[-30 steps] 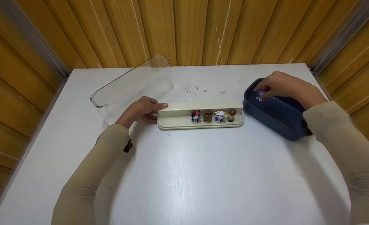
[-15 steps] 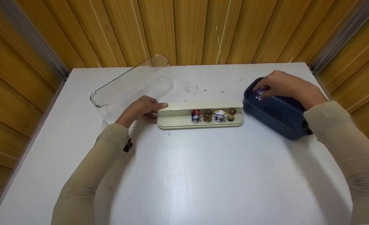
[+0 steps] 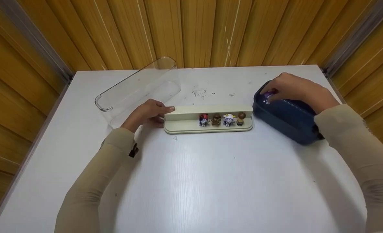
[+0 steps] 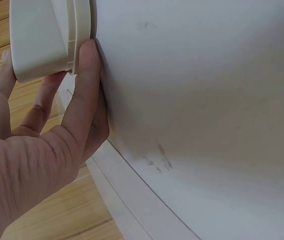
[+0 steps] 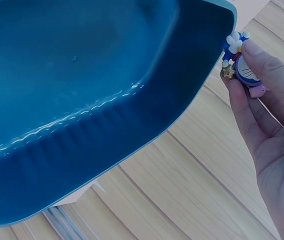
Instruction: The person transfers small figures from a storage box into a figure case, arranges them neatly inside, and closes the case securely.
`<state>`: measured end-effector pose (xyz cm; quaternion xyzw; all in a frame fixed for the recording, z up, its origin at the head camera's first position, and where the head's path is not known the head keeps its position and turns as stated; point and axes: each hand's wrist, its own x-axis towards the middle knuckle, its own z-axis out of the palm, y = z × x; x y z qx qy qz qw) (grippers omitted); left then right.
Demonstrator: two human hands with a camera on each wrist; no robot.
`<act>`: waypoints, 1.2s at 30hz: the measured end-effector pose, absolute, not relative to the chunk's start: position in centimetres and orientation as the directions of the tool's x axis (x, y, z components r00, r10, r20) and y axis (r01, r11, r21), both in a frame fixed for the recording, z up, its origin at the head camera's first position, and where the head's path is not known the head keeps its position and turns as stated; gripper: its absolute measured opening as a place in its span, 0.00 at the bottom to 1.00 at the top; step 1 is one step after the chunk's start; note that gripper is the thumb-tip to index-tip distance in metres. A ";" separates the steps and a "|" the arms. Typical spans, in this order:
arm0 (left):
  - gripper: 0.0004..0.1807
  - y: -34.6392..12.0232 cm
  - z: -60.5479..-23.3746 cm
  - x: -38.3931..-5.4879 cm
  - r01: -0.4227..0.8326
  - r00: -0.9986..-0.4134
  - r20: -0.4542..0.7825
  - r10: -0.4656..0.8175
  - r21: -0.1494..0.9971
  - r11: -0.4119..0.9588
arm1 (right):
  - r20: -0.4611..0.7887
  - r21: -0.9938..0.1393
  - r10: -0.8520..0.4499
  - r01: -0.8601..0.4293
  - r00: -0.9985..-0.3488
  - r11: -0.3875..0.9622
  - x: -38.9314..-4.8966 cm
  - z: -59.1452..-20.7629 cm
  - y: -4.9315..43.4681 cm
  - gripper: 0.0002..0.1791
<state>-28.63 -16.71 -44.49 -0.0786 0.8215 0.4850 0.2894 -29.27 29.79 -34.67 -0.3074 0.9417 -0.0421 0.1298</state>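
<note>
My left hand [image 3: 146, 112] grips the left end of a cream stepped display base [image 3: 181, 126], thumb on its upper step. The left wrist view shows the fingers [image 4: 88, 65] against the base's edge. On the lower step stand a red-topped figurine [image 3: 203, 120], a brown one [image 3: 215, 120], a white one with yellow horns [image 3: 229, 120] and a brown-headed one [image 3: 241, 118]. At the right, my right hand [image 3: 293, 88] pinches a small cat-faced figurine [image 5: 246, 70], blue, white and pink with a gold star. It is held at the dark blue bin [image 3: 277, 124], above its inside in the head view.
A clear plastic cover [image 3: 103, 107] lies on the white table [image 3: 185, 181] at the back left, behind my left hand. Wood-patterned panels [image 3: 198, 32] enclose the back and sides. Part of the bin is hidden under my right forearm.
The figurine in my right hand has shifted slightly left over the bin. My left hand, the base and its row of figurines stay as they were.
</note>
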 end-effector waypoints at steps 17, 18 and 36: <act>0.32 -16.7 -44.1 -28.7 -0.419 -0.818 -0.557 0.143 0.747 0.516 | -0.231 -0.171 -0.616 -0.592 -0.753 0.788 -29.3 -34.7 28.2 0.19; 0.31 -16.7 -44.1 -28.6 -0.415 -0.822 -0.552 0.141 0.750 0.516 | -0.226 -0.171 -0.619 -0.595 -0.752 0.786 -29.3 -34.7 28.0 0.18; 0.30 -16.9 -44.6 -28.7 -0.411 -0.822 -0.552 0.136 0.743 0.528 | -0.176 -0.199 -0.701 -0.672 -0.691 0.713 -29.3 -36.0 25.3 0.19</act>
